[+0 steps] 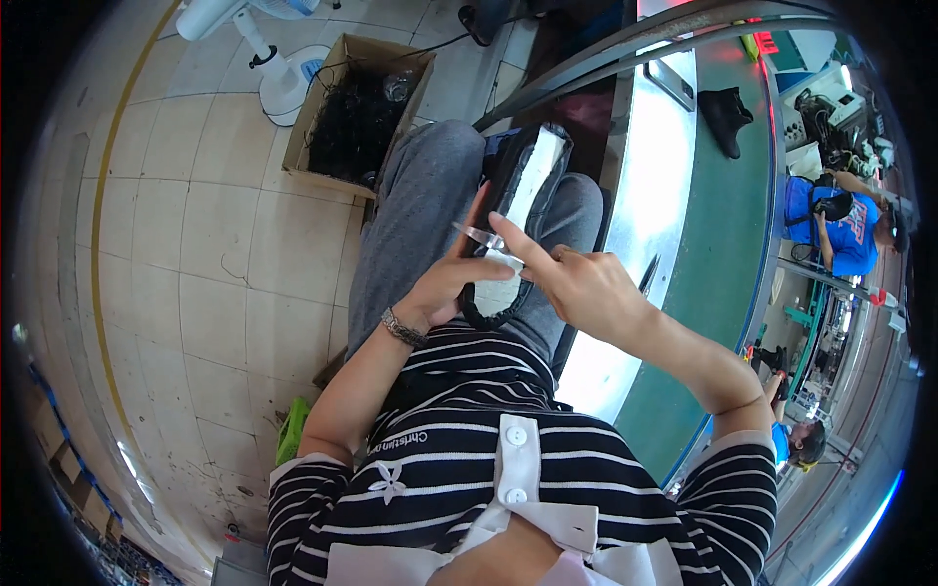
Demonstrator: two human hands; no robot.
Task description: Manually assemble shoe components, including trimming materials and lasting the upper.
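Observation:
A black boot [503,303] on its last lies in my lap, its white underside turned up and black edges folded round the rim. My left hand [451,281] is closed round its left side, the thumb lying across the white bottom. Above the same bottom, my right hand [576,283] has its index finger stretched toward a small clear, shiny piece [477,234]. That piece sticks out to the left beside the fingertip; its kind is not plain. The right hand's other fingers are curled, and what they hold is partly hidden.
On my right run a shiny metal ledge [616,361] and a green conveyor belt [728,205]. The belt carries another black boot [725,119]. A phone [670,85] lies on the ledge. At left stand a carton [327,73] of black scraps and a white fan [283,93]. Co-workers sit beyond.

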